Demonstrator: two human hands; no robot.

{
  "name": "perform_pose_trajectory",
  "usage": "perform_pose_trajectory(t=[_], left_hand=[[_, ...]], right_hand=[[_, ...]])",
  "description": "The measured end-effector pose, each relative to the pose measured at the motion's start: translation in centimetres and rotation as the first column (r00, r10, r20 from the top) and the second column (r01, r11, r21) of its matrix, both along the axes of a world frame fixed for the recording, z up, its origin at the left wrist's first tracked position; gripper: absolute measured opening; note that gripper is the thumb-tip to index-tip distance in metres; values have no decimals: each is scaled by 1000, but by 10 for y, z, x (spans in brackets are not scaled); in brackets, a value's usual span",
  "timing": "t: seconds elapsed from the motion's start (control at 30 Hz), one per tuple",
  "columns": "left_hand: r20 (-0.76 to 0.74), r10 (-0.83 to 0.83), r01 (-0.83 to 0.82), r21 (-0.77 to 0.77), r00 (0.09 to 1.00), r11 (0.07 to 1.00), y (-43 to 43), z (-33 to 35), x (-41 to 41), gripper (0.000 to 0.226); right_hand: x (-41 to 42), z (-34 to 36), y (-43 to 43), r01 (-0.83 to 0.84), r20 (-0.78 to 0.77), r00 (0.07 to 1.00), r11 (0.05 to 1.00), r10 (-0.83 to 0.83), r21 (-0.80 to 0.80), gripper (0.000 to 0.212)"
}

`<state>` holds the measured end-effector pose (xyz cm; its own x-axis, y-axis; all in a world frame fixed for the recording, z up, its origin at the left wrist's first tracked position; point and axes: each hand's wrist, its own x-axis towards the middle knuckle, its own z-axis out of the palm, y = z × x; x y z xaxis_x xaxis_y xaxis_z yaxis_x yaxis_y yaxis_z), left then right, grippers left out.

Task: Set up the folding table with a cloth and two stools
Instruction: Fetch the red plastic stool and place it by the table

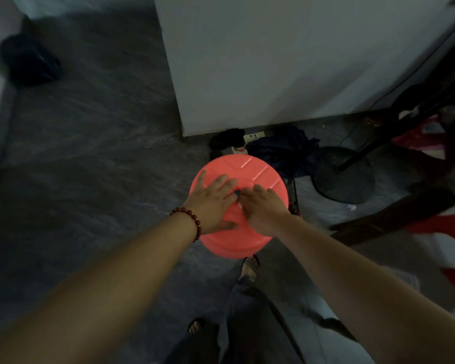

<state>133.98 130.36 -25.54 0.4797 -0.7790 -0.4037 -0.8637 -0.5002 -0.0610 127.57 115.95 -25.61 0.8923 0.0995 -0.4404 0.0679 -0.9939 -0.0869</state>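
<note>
Pink round stool [247, 169] mid-frame over grey floor [90, 153], seat facing up, small dark hole [237, 193] at seat centre. Legs hidden under seat; standing or lifted, cannot tell. Left hand [213, 203] flat on seat left of hole, fingers straight and spread, thumb near stool's near rim. Dark red bead bracelet [192, 219] on left wrist, just off stool's left rim. Right hand [263, 206] on seat right of hole, fingers bent, tips at hole edge; hooked in or just resting on top, cannot tell, too blurred. Hands almost touching over hole. Sandalled foot [250, 266] just on near side of stool, second foot [195, 325] further back from stool, dark trouser legs above both. Dark clothes heap [284, 148] just beyond stool, at base of white wall [273, 61]. Round black fan base [344, 177] near stool's right side, apart from it, pole slanting up and away. Dark wooden furniture leg [405, 208] further right of stool, red plastic piece [444, 229] beyond that at frame edge. Dark blurred lump [29, 61] well apart from stool, far left and beyond.
</note>
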Motion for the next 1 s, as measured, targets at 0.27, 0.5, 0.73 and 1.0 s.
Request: perform_pose_trajectory(t=[0.27,0.5,0.73,1.0], left_hand=[[38,-66,66,2,997,998,46,20,-56,80],[-17,-141,140,-36,990,989,46,42,-107,76],[-120,-160,156,-45,980,987,23,53,-152,78],[-123,-285,279,-58,951,958,-39,53,-242,78]], right_hand=[[-82,21,52,79,70,995,996,-75,-53,47],[-152,40,61,194,107,976,980,-188,-43,46],[-216,47,51,324,194,926,946,-324,34,81],[-320,47,5,435,228,872,899,-434,48,74]])
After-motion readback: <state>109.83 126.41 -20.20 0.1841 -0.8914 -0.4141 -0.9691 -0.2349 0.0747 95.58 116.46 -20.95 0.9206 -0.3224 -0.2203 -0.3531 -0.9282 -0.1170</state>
